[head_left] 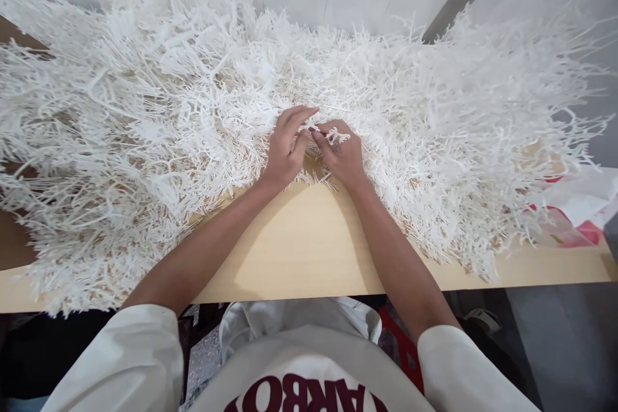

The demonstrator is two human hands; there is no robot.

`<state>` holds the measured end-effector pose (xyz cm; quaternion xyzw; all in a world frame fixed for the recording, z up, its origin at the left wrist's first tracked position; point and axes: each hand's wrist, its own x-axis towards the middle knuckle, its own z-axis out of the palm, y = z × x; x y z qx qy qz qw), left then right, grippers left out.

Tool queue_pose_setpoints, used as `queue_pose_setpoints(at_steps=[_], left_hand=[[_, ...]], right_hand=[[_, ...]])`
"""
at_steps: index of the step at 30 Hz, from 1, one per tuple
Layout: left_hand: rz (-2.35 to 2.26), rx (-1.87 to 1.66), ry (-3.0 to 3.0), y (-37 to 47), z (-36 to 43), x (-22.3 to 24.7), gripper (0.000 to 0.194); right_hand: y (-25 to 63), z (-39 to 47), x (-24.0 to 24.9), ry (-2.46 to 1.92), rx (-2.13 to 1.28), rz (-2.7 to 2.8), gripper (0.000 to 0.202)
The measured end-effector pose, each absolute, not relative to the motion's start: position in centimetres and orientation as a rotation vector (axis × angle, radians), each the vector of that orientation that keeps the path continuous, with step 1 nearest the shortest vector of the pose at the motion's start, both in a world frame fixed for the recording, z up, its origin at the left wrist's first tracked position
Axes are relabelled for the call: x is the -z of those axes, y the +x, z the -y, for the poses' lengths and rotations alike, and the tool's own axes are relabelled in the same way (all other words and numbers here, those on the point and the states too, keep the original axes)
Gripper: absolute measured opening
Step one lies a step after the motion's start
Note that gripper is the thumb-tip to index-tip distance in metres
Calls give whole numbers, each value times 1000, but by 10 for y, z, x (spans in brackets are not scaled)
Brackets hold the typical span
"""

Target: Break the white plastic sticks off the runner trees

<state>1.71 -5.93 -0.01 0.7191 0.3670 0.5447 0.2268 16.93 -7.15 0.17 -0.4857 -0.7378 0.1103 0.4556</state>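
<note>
Pointing rightward with its branched end, a white sprig (338, 137) is pinched in the right hand (346, 153), its long axis running roughly side to side. The left hand (284, 149) is held just beside it, fingers partly extended; whether anything is gripped there cannot be told. Both hands are surrounded beyond and on either side by a white pile (193, 84), spread over the table (304, 238).

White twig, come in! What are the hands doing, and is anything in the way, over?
Right hand pinching small white twig. Left hand close by, can't tell if touching it. White twig pile crowding both sides, over.
</note>
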Motion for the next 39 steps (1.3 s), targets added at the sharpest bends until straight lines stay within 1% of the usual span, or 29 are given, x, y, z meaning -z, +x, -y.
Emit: queue_pose_setpoints(at_steps=[3,5,10,13,15,17,21,25,33,37,39], left_hand=[[-1003,-1454,2007,18,59,1,37],[-1030,-1492,1995,19,59,1,35],[-1074,-1628,1965,18,59,3,33],[-1083,-1642,1824,17,54,7,33],[-1106,-1631,1690,16,51,10,33],[-1112,-1601,1629,16,49,10,32],[-1100,-1563,1743,17,53,5,22],[-1048,-1542,1891,16,59,-2,24],[-1027,-1516,2150,19,57,1,29],[-981,-1468,2228,21,54,4,28],[-1005,-1485,2209,21,55,4,30]], right_hand=[[171,69,2,-1217,-199,1881,42],[171,68,5,-1239,-162,1897,41],[170,72,6,-1179,-120,1912,29],[169,76,4,-1085,-131,2069,19],[167,78,4,-1032,-134,2222,17],[166,79,3,-1036,-129,2243,17],[166,76,1,-1195,-154,1841,22],[168,73,-2,-1318,-297,1564,32],[166,73,4,-1157,-353,1573,34],[168,72,7,-1182,-374,1625,32],[169,71,7,-1199,-356,1652,35]])
